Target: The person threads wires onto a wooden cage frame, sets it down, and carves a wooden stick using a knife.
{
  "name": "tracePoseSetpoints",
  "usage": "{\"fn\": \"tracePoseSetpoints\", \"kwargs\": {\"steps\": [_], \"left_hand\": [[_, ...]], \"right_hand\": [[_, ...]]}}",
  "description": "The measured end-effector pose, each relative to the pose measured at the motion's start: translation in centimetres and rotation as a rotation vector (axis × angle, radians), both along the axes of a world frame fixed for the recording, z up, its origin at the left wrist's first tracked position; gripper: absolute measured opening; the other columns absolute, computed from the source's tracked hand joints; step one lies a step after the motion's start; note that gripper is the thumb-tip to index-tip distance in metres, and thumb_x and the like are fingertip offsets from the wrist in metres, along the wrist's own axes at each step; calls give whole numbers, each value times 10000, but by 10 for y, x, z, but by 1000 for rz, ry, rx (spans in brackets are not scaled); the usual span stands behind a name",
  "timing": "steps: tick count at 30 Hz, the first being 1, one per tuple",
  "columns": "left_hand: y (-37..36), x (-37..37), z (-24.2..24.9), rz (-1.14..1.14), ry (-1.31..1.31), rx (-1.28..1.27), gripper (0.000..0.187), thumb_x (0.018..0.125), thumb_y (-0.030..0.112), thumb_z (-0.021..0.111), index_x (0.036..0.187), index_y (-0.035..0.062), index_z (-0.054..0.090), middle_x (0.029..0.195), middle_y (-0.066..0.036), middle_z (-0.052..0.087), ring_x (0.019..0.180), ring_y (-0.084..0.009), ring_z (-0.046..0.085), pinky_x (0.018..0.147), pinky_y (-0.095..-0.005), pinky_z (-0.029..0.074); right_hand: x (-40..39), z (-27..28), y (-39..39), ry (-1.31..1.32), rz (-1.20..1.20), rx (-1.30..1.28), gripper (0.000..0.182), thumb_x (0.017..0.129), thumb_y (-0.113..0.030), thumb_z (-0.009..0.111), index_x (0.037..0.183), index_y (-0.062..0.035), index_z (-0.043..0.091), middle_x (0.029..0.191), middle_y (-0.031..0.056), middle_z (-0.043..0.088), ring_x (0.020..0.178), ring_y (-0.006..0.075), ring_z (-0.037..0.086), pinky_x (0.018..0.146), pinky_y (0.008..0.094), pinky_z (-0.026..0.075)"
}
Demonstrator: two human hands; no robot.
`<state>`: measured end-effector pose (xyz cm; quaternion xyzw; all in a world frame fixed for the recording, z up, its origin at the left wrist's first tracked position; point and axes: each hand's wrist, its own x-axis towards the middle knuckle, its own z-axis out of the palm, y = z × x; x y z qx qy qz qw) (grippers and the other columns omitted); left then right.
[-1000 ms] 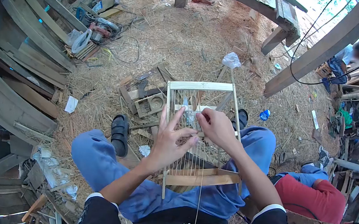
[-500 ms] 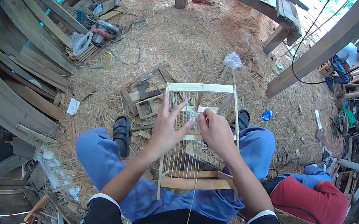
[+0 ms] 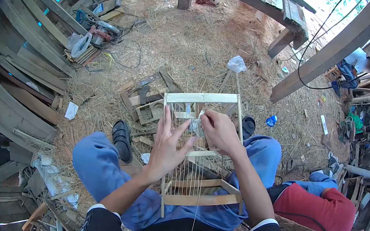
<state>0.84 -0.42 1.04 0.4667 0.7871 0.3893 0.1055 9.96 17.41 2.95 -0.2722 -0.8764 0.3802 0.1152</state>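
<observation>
Frame: the wooden frame (image 3: 204, 98) rests tilted across your lap, its near rail low on your blue trousers and its far rail out over the straw-covered floor (image 3: 194, 46).
Slats: thin upright slats (image 3: 185, 172) run between the rails, close together and roughly parallel.
Left hand: your left hand (image 3: 169, 144) lies open against the slats, fingers spread and apart, pressing on the frame without closing on anything.
Right hand: your right hand (image 3: 218, 130) has thumb and fingers pinched together on something small near the frame's upper middle; what sits in that grip is too small to tell.
Thread: a thin pale thread (image 3: 193, 220) hangs down from the frame toward your shirt.
Risk, slats: they look thin, so a hard push from the spread left hand could likely bow or snap one.
Risk, frame: it is steadied only by your knees and one palm; a tug from the right hand could twist it or slide it off your lap.
Risk, thread: hanging loose, it could catch on your forearm and pull.
Containers: a knotted plastic bag (image 3: 237, 64) lies on the floor beyond the frame, contents unclear; another bag (image 3: 78, 43) sits by the stacked planks at left.
Nearby: a black sandal (image 3: 122, 136) beside your left knee; another person in red (image 3: 318, 210) sits at your right.
</observation>
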Motion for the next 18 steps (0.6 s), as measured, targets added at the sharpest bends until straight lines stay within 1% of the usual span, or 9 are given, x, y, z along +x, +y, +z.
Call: {"fn": "tracePoseSetpoints", "kwargs": {"steps": [4, 7, 10, 13, 16, 18], "left_hand": [[-4, -2, -3, 16, 51, -25, 502, 900, 291, 701, 1367, 132, 605, 1619, -315, 135, 1427, -509, 293, 1149, -547, 312], [-8, -5, -2, 22, 47, -62, 507, 902, 313, 694, 1365, 127, 605, 1611, -321, 161, 1414, -547, 289, 1146, -569, 301], [-9, -4, -1, 9, 36, -83, 493, 921, 337, 665, 1350, 99, 616, 1592, -356, 159, 1406, -599, 246, 1145, -593, 282], [-9, -2, 0, 16, 30, -79, 505, 907, 339, 676, 1350, 103, 618, 1585, -360, 180, 1403, -609, 239, 1139, -612, 276], [-9, -2, 1, 5, 54, -63, 513, 898, 337, 680, 1352, 109, 619, 1586, -351, 193, 1409, -600, 239, 1135, -621, 276], [-7, -2, 1, 2, 77, -64, 518, 891, 323, 691, 1359, 115, 613, 1598, -332, 190, 1413, -581, 258, 1148, -598, 278]], "right_hand": [[-6, 5, 0, -32, -4, -28, 301, 978, -270, 542, 880, 7, 608, 794, 238, 647, 800, 444, 637, 695, 528, 476], [-12, -2, -6, 7, 30, 62, 297, 987, -273, 532, 887, -3, 602, 817, 226, 655, 827, 439, 640, 714, 535, 480], [-15, 0, -8, -48, 36, 85, 294, 992, -273, 523, 887, -11, 603, 822, 220, 657, 834, 436, 638, 722, 541, 478], [-16, -1, -9, -56, 27, 100, 289, 992, -272, 525, 898, -10, 603, 830, 222, 658, 837, 434, 638, 726, 547, 479], [-14, -5, -11, 14, 21, 183, 276, 993, -244, 526, 867, -5, 581, 759, 231, 611, 764, 440, 618, 661, 509, 460], [-12, 3, -13, 8, 0, 159, 279, 990, -246, 532, 857, -4, 574, 751, 227, 610, 756, 440, 618, 655, 512, 459]]}}
